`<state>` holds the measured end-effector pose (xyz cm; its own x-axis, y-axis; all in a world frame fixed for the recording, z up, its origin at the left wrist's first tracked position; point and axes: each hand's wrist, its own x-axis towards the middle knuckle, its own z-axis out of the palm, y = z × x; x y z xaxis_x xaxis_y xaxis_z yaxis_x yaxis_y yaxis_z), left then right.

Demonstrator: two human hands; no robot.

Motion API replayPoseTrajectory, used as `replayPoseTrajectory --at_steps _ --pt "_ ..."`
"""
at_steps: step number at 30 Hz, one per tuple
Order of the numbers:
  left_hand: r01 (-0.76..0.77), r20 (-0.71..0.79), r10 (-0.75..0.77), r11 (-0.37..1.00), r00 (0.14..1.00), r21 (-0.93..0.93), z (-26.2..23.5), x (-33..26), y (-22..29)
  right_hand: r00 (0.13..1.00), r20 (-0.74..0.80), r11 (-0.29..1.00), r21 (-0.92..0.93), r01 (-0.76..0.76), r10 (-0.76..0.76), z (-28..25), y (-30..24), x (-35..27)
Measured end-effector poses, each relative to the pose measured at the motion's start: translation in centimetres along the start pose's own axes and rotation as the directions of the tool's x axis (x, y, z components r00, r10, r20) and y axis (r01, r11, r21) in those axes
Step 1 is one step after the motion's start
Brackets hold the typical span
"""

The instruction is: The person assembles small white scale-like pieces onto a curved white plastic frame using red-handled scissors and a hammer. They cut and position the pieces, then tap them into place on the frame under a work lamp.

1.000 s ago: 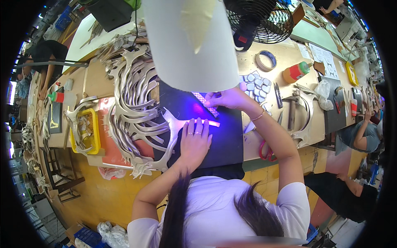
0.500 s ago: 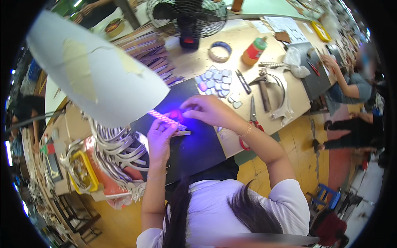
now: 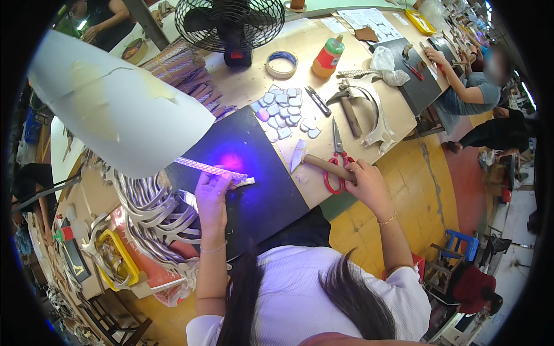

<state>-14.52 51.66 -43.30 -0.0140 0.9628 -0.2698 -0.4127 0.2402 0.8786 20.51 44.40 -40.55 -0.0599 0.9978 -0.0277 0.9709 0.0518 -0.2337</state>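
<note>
My left hand (image 3: 212,199) pinches a pale braided strap (image 3: 202,166) over a black board (image 3: 242,213). The strap's far end runs behind a white lampshade-like cone (image 3: 127,109). Violet-blue light with a red glow falls on the board around the strap's tip, where a short pale strip (image 3: 246,181) lies beside my fingers. Farther right, my right hand (image 3: 369,187) is closed round the wooden handle of a hammer (image 3: 326,165). Its pale head lies over the edge of the black board. Red-handled scissors (image 3: 337,155) are under and beside the hammer handle.
Beyond the board lie a heap of small grey-blue pieces (image 3: 281,109), snips (image 3: 318,102), a tape roll (image 3: 281,63) and a glue bottle (image 3: 328,57). Another hammer (image 3: 349,112) sits at right. A fan (image 3: 231,26) stands behind. Silvery straps (image 3: 150,207) pile up at left.
My right hand has left the strap, moved right and taken hold of the hammer. My left hand still holds the strap. The view has shifted somewhat.
</note>
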Motion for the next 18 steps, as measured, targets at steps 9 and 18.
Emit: replayPoseTrajectory --at_steps 9,18 --pt "-0.052 -0.055 0.051 0.998 0.997 -0.025 -1.7 -1.4 0.3 0.948 0.132 0.686 0.662 -0.302 0.29 2.2 -4.0 -2.0" --pt "-0.081 -0.046 0.08 0.997 0.996 -0.021 -1.4 -2.0 0.2 0.989 -0.037 0.749 0.658 -0.081 0.14 5.0 -10.7 5.4"
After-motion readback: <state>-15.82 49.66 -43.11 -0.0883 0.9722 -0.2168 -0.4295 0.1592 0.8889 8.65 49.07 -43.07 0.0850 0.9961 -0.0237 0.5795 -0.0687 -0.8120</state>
